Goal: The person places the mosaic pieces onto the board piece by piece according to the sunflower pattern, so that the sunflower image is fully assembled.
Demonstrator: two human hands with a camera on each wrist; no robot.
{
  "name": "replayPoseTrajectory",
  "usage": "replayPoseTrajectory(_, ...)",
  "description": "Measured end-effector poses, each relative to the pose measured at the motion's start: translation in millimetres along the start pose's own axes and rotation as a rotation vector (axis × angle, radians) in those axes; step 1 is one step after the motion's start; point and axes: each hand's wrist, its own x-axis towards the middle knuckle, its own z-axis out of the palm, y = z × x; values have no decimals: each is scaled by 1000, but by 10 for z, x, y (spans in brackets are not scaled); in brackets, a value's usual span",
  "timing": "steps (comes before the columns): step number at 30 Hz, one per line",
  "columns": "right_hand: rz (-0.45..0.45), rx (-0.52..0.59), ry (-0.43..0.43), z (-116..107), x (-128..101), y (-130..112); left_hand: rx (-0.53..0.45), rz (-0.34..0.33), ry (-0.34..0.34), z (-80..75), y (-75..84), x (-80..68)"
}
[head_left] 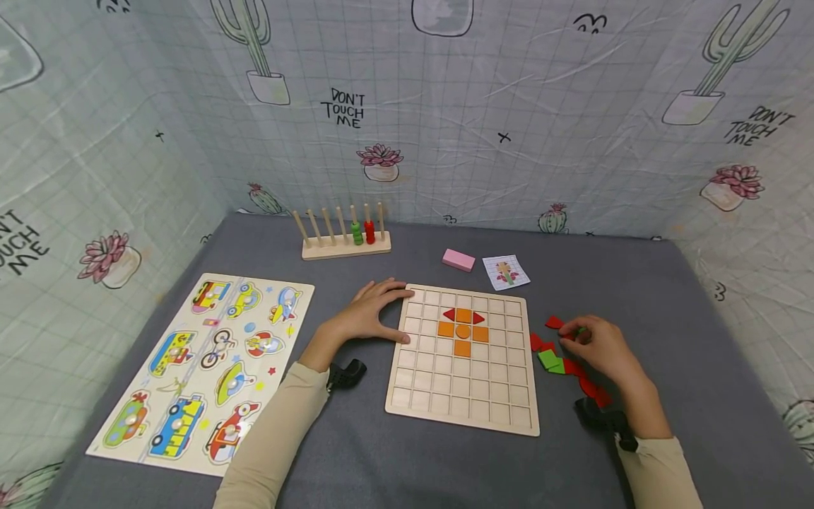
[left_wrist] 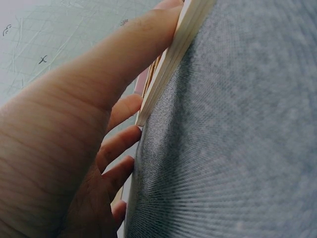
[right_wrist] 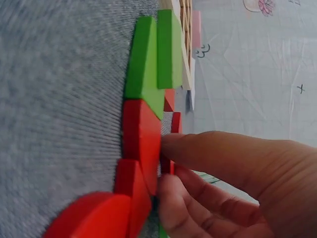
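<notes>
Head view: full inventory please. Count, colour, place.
grid board: one, pale wood, table centre
squares: four, orange, on grid board
disc: one, orange, amid squares
pointed pieces: two, red, flanking top square
loose pieces: several, partly hidden, red and green, right of grid board
pink block: one, pink, beyond grid board
card: one, white with picture, right of pink block
peg stand: one, pale wood, back left; green and red beads
puzzle: one, multicoloured, left
table: one, grey, underneath
sheet: patterned, pale, back and sides
wrist cameras: two, black, one per wrist
sleeves: two, beige, forearms
left hand: one, bare, touching grid board's left edge
right hand: one, bare, at loose pieces
</notes>
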Motion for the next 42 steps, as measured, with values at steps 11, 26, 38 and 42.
replayPoseTrajectory(11,17,26,-29,-29,-5,-21,2,2,3,3,-9,-6)
replayPoseTrajectory(26,-22,21,-6,-37,-24,-162,11,2,1,7,-8,0)
replayPoseTrajectory(38,-131,40,-22,109,9,-399,11,-2,-4,4,-5,-6)
replayPoseTrajectory(42,-157,49,-40,171,17,-481,15,-1,-6,0,-3,-6)
